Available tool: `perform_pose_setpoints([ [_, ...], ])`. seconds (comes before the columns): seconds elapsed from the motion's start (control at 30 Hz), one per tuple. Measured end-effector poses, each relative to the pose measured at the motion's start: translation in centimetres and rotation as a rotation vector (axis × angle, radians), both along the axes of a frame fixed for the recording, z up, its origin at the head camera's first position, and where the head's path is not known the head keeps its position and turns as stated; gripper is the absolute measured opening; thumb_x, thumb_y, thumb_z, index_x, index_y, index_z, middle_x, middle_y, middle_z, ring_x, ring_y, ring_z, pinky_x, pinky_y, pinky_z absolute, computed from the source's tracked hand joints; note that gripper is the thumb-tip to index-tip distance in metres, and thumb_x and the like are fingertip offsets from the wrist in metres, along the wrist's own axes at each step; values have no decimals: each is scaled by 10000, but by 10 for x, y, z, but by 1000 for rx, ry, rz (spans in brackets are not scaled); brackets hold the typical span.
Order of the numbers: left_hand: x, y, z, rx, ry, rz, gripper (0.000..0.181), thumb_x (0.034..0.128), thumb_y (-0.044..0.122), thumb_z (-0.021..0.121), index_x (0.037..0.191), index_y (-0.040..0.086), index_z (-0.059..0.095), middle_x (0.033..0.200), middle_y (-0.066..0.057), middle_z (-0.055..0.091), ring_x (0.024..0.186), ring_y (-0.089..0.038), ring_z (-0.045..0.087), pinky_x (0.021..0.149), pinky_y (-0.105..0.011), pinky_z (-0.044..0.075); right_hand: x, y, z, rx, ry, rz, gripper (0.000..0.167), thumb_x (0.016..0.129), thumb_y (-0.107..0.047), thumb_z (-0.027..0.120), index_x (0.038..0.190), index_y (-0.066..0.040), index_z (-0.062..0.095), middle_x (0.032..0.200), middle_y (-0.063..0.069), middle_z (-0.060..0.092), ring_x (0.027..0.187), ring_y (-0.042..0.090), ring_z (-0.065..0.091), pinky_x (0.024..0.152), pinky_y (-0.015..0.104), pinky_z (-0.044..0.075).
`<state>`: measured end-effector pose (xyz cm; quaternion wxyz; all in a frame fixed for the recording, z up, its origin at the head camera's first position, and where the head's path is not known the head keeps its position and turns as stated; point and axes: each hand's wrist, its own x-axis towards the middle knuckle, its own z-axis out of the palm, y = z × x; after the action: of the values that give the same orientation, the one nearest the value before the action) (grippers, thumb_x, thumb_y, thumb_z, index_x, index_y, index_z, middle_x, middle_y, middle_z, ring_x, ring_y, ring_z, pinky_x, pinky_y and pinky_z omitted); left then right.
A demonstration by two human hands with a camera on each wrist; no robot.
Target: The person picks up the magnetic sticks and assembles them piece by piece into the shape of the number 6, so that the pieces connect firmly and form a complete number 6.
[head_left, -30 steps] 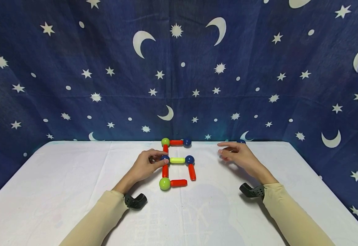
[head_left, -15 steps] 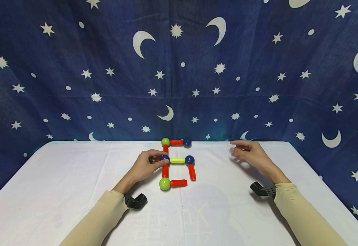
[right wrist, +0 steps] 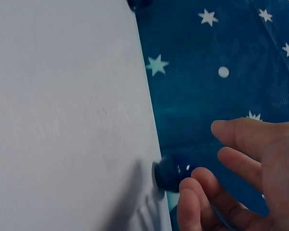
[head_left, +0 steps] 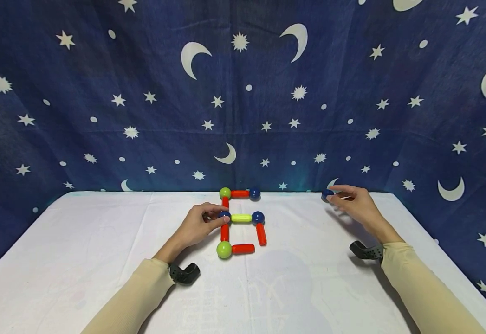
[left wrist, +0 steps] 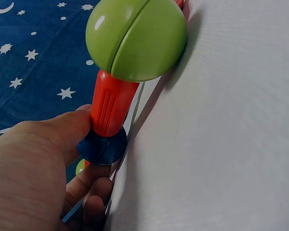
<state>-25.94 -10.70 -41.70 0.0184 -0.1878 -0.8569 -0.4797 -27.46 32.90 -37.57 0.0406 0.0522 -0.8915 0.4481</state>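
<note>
My left hand (head_left: pixel 197 225) pinches a blue ball (left wrist: pixel 103 149) on the left side of a figure built of rods and balls. Red rods (head_left: pixel 224 233) run from that ball to a green ball (head_left: pixel 224 192) at the far end and a larger-looking green ball (head_left: pixel 223 249) at the near one. A yellow rod (head_left: pixel 241 218) links it to another blue ball (head_left: pixel 258 217). At the back right, my right hand (head_left: pixel 359 208) is at a loose blue ball (head_left: pixel 326 195). The right wrist view has its fingertips beside that ball (right wrist: pixel 171 174), thumb apart from it.
One red rod (head_left: pixel 261 234) angles toward me from the figure's right ball; another red rod (head_left: pixel 243 249) points right from the near green ball. At the far end, a red rod (head_left: pixel 239 193) carries a blue ball (head_left: pixel 255 193). Behind the white table (head_left: pixel 80 260) hangs a star-patterned cloth (head_left: pixel 243 111).
My right hand has moved rightward along the back of the table to the loose blue ball, which it hid half a second ago. My left hand and the figure stay put.
</note>
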Motion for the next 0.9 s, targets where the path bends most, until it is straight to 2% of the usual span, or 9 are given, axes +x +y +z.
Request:
perform_pose_setpoints([
  [0.2,0,0,0,-1,-3,2,306,914,216,778,1187,81,752,985,-38,655,875,-205,568,659,-290,491,-9,9,-3,48,27,-50,522,974,-289,703,1382,17,589,1128,211,666,926,241,688,710,297,574],
  [0.4,0,0,1,-3,-1,3,304,916,215,777,1188,82,752,988,-37,655,881,-207,567,682,-297,493,-18,12,-7,104,28,-67,554,952,-291,730,1383,23,582,1157,245,658,932,283,683,675,294,562],
  [0.67,0,0,0,-1,2,1,304,915,219,778,1186,83,753,980,-35,654,867,-204,568,653,-287,489,-27,8,-8,165,3,-36,588,927,-284,758,1391,28,573,1270,315,600,1169,458,576,700,272,550],
  [0.9,0,0,1,-1,2,-3,305,913,205,778,1189,76,750,997,-36,663,871,-202,566,685,-292,487,-29,4,-13,217,3,-29,564,914,-271,771,1364,23,601,1278,315,598,1177,455,563,789,404,550],
])
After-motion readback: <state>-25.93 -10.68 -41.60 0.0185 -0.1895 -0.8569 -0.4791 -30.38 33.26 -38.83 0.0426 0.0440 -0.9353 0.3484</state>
